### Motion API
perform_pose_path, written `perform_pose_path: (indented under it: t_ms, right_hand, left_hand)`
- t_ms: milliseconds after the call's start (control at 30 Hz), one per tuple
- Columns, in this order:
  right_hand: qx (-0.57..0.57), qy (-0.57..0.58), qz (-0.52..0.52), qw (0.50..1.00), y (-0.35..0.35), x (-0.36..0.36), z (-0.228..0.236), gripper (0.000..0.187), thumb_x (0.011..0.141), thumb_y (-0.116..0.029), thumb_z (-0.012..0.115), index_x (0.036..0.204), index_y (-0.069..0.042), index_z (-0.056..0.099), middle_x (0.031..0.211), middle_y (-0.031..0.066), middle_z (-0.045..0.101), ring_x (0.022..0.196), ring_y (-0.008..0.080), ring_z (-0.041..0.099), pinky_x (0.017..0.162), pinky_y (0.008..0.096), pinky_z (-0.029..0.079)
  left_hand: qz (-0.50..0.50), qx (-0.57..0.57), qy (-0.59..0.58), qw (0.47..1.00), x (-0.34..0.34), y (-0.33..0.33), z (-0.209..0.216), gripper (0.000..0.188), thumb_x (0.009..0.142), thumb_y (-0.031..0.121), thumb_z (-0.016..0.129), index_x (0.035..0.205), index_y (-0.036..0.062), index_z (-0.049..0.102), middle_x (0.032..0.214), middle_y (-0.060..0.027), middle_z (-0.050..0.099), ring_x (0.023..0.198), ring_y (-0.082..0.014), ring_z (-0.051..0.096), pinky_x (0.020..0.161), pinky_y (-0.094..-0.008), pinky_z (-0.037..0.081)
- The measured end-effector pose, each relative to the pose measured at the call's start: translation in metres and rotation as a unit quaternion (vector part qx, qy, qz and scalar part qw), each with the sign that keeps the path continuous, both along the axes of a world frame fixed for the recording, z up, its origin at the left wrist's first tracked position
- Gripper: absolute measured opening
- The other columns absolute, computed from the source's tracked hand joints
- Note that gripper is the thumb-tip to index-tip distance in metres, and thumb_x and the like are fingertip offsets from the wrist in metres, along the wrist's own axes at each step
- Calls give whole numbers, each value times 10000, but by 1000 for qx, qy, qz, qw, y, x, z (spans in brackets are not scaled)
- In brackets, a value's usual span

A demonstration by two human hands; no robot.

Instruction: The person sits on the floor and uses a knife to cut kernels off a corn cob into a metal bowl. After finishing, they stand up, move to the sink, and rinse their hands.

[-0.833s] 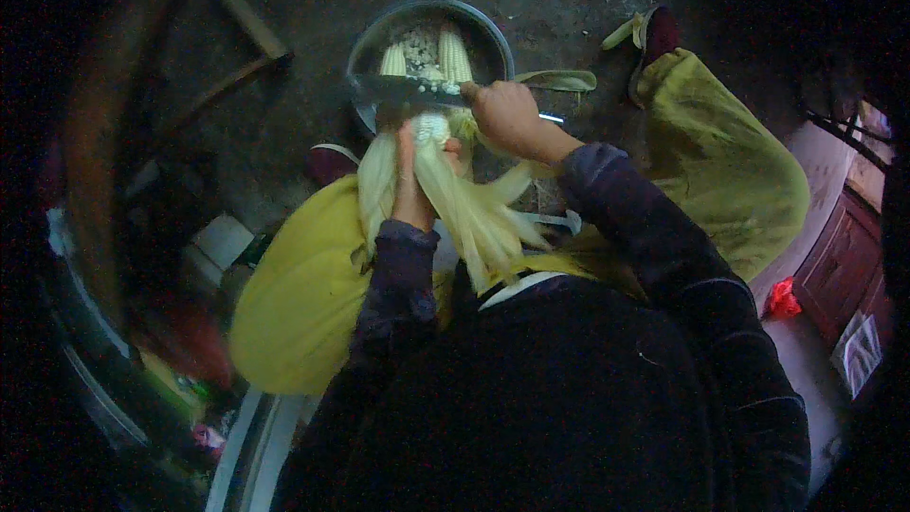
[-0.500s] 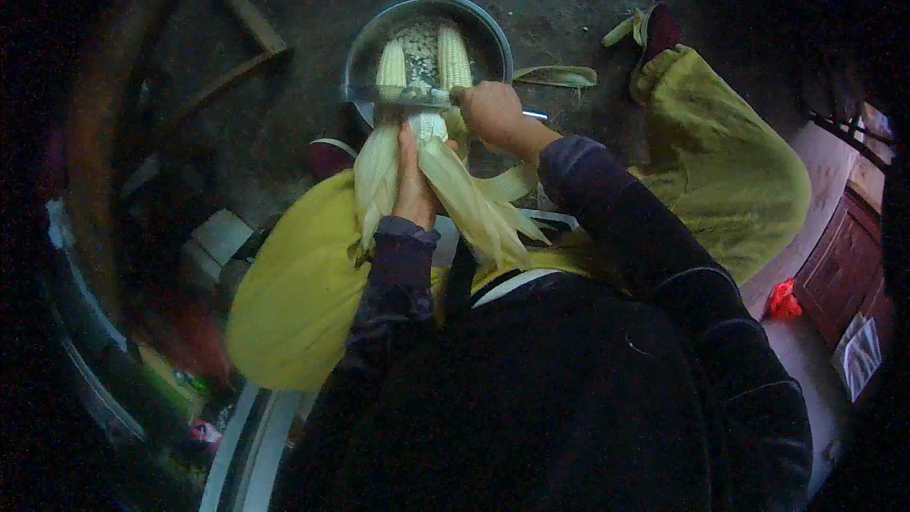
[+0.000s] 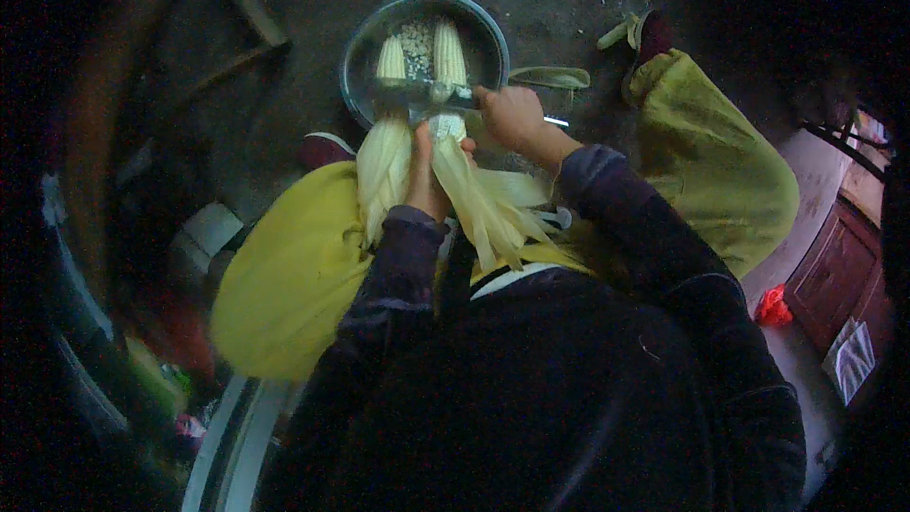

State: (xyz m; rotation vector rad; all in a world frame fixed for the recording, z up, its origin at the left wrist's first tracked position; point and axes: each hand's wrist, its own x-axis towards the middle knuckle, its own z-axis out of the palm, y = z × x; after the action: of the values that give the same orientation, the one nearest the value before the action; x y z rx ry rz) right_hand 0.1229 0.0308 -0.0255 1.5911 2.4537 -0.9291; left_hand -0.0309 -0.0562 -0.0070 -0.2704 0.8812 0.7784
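Note:
My left hand [image 3: 427, 175] is wrapped round the lower part of an ear of corn [image 3: 449, 57], which points away over a metal basin [image 3: 349, 76]. Its husk [image 3: 483, 204] is peeled back and hangs toward my lap. Bare white cob shows below the blade. My right hand [image 3: 521, 121] grips a knife [image 3: 461, 95] by its handle, the blade lying across the corn. Left of it, a second ear of corn [image 3: 391, 62] extends into the basin, its pulled-back husk [image 3: 381, 166] beside my left hand. Loose kernels [image 3: 415, 43] lie in the basin.
My knees in yellow trousers [image 3: 284, 270] flank the basin. A strip of husk [image 3: 552, 78] lies on the floor right of it, and more husk [image 3: 616, 35] by my right shoe [image 3: 654, 36]. A wooden frame [image 3: 256, 19] is at far left, a red bag [image 3: 773, 306] at right.
The knife and my right hand have shifted slightly right and nearer. My left hand still holds the corn. The whole view has shifted a little.

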Motion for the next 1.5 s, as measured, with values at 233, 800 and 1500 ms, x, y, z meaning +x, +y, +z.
perform_pose_path:
  t_ms: [233, 800, 1500]
  right_hand:
    - [-52, -72, -12, 996, -4, -3, -2, 188, 750, -181, 502, 865, -44, 558, 698, 153, 601, 648, 311, 606, 542, 418, 481]
    - [-26, 18, -48, 998, 5, -41, -39, 213, 740, -163, 493, 933, -118, 572, 671, 143, 592, 652, 318, 591, 546, 429, 457]
    - [-8, -19, 52, 998, -53, 42, 72, 378, 742, -136, 483, 1116, -101, 441, 601, 137, 576, 545, 308, 579, 461, 423, 437]
  left_hand:
    - [-1, 44, 74, 996, -5, 7, -30, 554, 781, 628, 377, 961, 111, 458, 717, -42, 542, 570, -152, 498, 507, -277, 423]
    - [-16, 2, 193, 981, -5, 6, -8, 654, 739, 701, 334, 971, 97, 430, 670, -40, 507, 490, -138, 463, 460, -279, 412]
    - [34, 37, 160, 986, -9, 0, -13, 539, 832, 527, 376, 1144, 92, 444, 1101, -93, 493, 964, -241, 481, 823, -366, 405]
